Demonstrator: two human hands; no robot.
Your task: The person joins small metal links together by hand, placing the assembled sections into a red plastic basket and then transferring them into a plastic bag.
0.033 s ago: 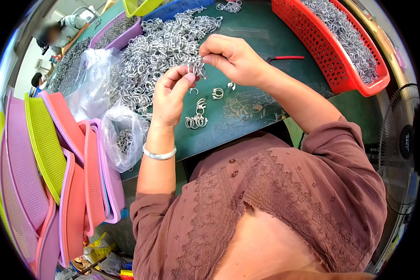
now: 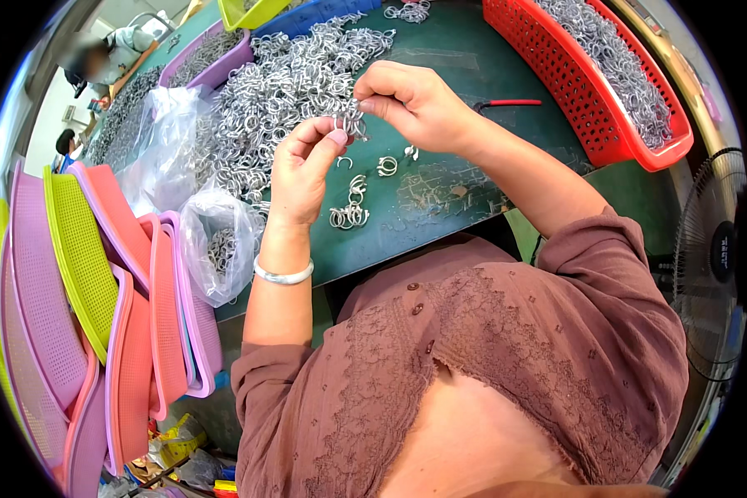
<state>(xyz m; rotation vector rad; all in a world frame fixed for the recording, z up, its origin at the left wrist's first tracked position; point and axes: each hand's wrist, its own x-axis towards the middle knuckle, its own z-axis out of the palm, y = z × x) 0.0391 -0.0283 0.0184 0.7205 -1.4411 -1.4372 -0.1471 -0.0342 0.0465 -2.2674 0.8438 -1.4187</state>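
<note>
My left hand (image 2: 305,170) pinches a small cluster of silver metal rings (image 2: 353,126) between thumb and fingers. Close beside it, the fingertips of my right hand (image 2: 411,104) are pinched together at the cluster's upper edge; whatever they grip is too small to make out. Behind both hands spreads a large heap of similar rings (image 2: 282,75). On the green tabletop (image 2: 440,199) below the hands lie a few loose rings (image 2: 387,167) and a little group of rings (image 2: 350,217). A red-handled tool (image 2: 510,103) rests beyond my right wrist, its head partly hidden.
A red perforated basket (image 2: 556,83) full of rings stands at the right. Clear plastic bags (image 2: 216,241) and stacked colourful baskets (image 2: 83,257) crowd the left. Purple (image 2: 236,58) and blue trays (image 2: 315,17) sit behind the heap. A fan (image 2: 710,249) stands far right; another person (image 2: 116,58) is far left.
</note>
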